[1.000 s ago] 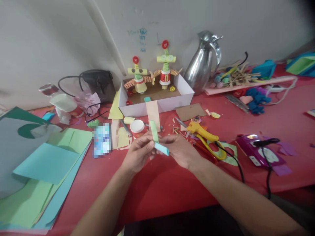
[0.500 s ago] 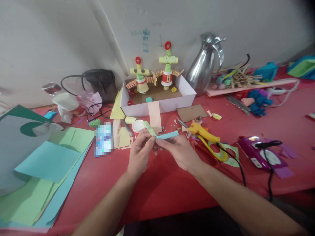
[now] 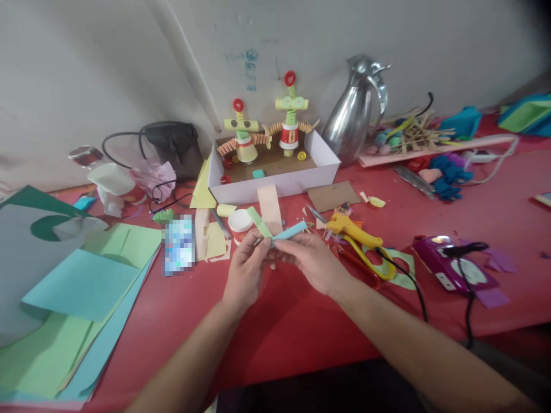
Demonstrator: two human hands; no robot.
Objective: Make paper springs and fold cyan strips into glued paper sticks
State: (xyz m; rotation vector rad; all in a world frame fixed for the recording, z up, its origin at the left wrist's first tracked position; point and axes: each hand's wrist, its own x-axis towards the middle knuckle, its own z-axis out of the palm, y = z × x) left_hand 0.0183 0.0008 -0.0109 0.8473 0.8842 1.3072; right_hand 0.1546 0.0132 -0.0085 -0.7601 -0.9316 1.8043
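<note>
A green paper strip (image 3: 259,222) and a blue paper strip (image 3: 291,230) meet in a V between my fingertips. My left hand (image 3: 246,267) pinches them near the corner where they join. From the other side my right hand (image 3: 313,258) grips the same corner, thumb on the blue strip. Whether the strips are glued there is hidden by the fingers. Just behind my left hand stands a white and red paper cup (image 3: 241,222). A peach paper strip (image 3: 270,206) lies beyond the hands, against the box.
A white box (image 3: 275,188) holds two paper-cup figures. A yellow glue gun (image 3: 355,230) with a cord lies right, near a purple power strip (image 3: 454,267). Behind stands a steel jug (image 3: 350,115). Coloured paper sheets (image 3: 81,284) and a phone (image 3: 178,245) lie left.
My hands stay pinched on the joined strips, and the blue strip's free end tilts up slightly more. The whole view has shifted a little.
</note>
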